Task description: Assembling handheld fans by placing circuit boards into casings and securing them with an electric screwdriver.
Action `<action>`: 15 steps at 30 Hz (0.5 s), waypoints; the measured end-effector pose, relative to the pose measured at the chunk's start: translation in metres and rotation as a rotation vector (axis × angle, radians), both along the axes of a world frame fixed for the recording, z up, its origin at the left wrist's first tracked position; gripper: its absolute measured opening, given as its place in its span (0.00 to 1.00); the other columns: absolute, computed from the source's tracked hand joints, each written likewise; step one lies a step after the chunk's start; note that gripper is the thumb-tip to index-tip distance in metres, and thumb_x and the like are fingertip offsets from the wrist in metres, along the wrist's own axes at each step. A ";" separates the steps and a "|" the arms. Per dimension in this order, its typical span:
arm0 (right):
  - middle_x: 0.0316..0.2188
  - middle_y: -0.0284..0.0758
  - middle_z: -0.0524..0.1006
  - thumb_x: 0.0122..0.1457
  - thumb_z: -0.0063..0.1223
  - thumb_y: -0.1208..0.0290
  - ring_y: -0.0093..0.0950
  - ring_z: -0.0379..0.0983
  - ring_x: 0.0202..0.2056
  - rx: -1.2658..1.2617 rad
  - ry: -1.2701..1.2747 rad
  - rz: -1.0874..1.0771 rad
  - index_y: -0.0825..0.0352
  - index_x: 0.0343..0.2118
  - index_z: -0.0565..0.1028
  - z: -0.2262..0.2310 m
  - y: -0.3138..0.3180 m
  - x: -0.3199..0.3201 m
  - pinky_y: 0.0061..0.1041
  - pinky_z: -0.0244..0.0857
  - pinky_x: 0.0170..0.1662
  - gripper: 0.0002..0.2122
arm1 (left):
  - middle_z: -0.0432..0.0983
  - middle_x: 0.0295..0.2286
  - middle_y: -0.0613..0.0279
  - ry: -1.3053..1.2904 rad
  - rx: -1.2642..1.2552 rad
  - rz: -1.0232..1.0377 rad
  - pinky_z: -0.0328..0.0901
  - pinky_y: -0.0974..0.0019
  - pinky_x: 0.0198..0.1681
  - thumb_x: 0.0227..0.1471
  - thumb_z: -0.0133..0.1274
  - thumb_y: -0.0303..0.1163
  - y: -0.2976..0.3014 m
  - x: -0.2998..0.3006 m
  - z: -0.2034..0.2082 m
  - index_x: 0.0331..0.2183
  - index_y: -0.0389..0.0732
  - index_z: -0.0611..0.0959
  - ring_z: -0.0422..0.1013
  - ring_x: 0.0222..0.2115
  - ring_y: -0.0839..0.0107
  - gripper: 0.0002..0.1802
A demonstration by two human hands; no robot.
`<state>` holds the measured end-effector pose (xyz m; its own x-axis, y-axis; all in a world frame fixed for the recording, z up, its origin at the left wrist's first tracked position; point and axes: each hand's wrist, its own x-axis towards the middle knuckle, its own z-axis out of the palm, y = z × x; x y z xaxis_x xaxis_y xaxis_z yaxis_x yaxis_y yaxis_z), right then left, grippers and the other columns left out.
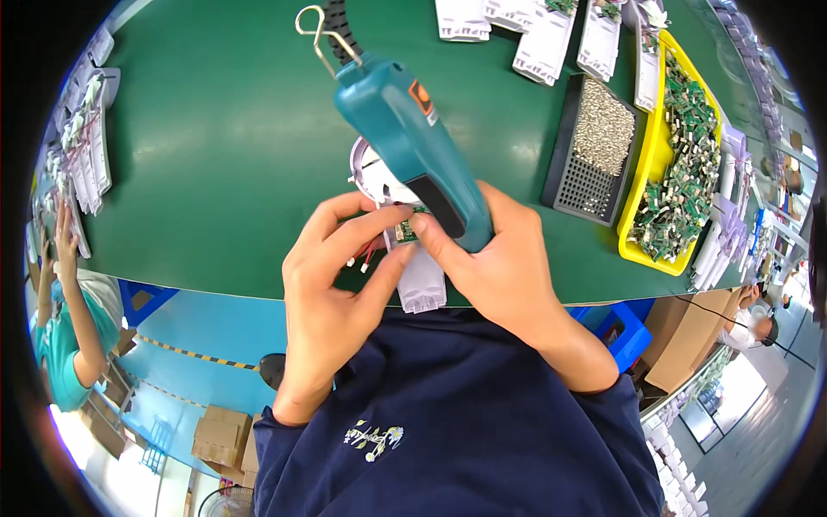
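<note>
A lavender-white plastic housing (422,280) lies at the table's near edge, its round white end partly behind the tool. In its narrow part sits a small green circuit board (405,231), largely covered by fingers. My left hand (332,267) is closed, index finger and thumb at opposite ends of the board. Beside those fingers hang red wires with white connectors (366,261). My right hand (512,267) wraps a teal electric screwdriver (405,129), its thumb reaching to the board. The tool slants up and left over the housing; its bit is not visible. A metal hook (319,34) and black coiled cord are at its top.
To the right are a black tray (560,172) of small metal screws and a yellow bin (633,241) of circuit boards. More housings (547,47) line the far edge, with others (90,155) at far left. A co-worker in teal (73,336) works at left.
</note>
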<state>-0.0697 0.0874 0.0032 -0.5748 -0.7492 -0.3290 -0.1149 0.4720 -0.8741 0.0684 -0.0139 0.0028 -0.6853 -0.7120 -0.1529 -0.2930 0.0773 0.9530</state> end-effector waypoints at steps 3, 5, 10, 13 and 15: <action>0.30 0.36 0.81 0.55 0.64 0.73 0.18 0.74 0.32 0.020 -0.004 -0.007 0.71 0.41 0.78 0.001 0.001 -0.003 0.23 0.70 0.36 0.13 | 0.77 0.35 0.59 -0.009 -0.046 -0.011 0.68 0.74 0.32 0.42 0.64 0.16 -0.002 -0.007 -0.002 0.37 0.35 0.85 0.73 0.28 0.73 0.16; 0.30 0.37 0.81 0.54 0.64 0.73 0.18 0.75 0.32 -0.018 0.025 -0.013 0.71 0.41 0.78 0.000 0.001 -0.002 0.23 0.70 0.35 0.13 | 0.76 0.34 0.61 -0.040 -0.021 0.009 0.67 0.76 0.32 0.41 0.64 0.15 -0.003 -0.003 -0.003 0.37 0.34 0.85 0.72 0.29 0.77 0.16; 0.21 0.35 0.76 0.55 0.56 0.46 0.19 0.64 0.15 -0.352 -0.328 -0.396 0.67 0.26 0.77 0.019 0.040 -0.026 0.20 0.58 0.19 0.22 | 0.74 0.35 0.60 -0.019 -0.049 0.044 0.68 0.77 0.32 0.42 0.64 0.14 0.001 -0.009 -0.009 0.37 0.33 0.85 0.71 0.31 0.78 0.15; 0.20 0.32 0.69 0.41 0.40 0.16 0.24 0.63 0.17 -1.124 -0.392 -0.552 0.66 0.35 0.69 0.020 0.080 -0.073 0.26 0.60 0.20 0.46 | 0.73 0.35 0.61 0.006 0.012 0.008 0.68 0.78 0.32 0.43 0.63 0.14 0.003 -0.029 -0.010 0.37 0.33 0.85 0.72 0.32 0.78 0.15; 0.19 0.32 0.66 0.43 0.36 0.17 0.25 0.61 0.16 -1.221 -0.114 -0.334 0.64 0.36 0.68 0.024 0.088 -0.109 0.25 0.57 0.18 0.44 | 0.73 0.35 0.61 0.015 0.012 -0.045 0.69 0.78 0.33 0.44 0.63 0.14 0.006 -0.038 -0.008 0.38 0.34 0.85 0.72 0.32 0.78 0.15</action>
<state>-0.1787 0.1751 0.0276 -0.8073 -0.4240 0.4105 -0.0420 -0.6526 -0.7566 0.0305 -0.0082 -0.0047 -0.7187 -0.6788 -0.1505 -0.2753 0.0790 0.9581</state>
